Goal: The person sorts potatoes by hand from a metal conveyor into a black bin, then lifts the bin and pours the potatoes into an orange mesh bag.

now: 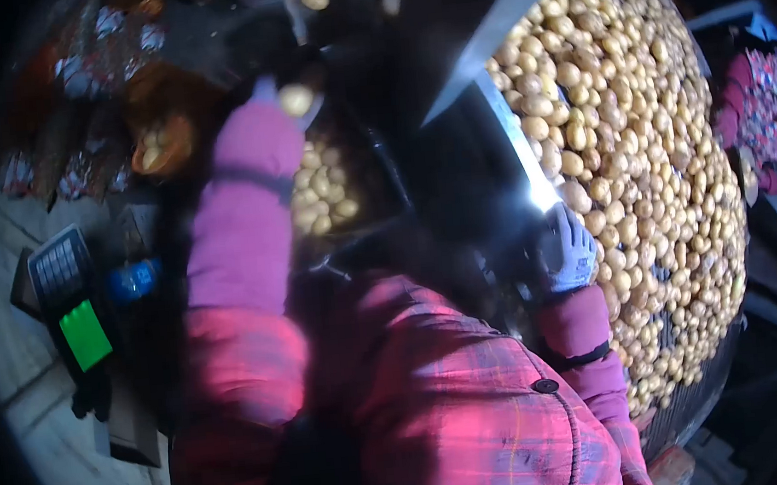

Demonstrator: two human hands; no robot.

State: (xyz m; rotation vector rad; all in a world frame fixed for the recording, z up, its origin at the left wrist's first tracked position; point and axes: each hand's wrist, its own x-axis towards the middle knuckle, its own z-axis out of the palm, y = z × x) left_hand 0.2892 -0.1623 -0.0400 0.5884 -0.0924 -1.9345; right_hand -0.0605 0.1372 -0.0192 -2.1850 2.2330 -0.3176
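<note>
Your left hand (pixel 305 111) is motion-blurred, with one potato (pixel 296 99) at the fingers, above a dark bin (pixel 376 208) part-filled with potatoes. Your right hand (pixel 572 249), grey glove on, is at the near end of the bright metal edge (pixel 517 143), right beside the potato pile (pixel 645 165). Pile sits on a dark ribbed surface (pixel 689 405), which shows at the near end. Off your left: orange sack (pixel 179 150) with potatoes in its mouth, keypad unit (pixel 60 264) with a lit green panel (pixel 86 335), blue item (pixel 135 280) beside it, too blurry to ID. Another person (pixel 765 108), patterned clothing, across the pile at far right.
</note>
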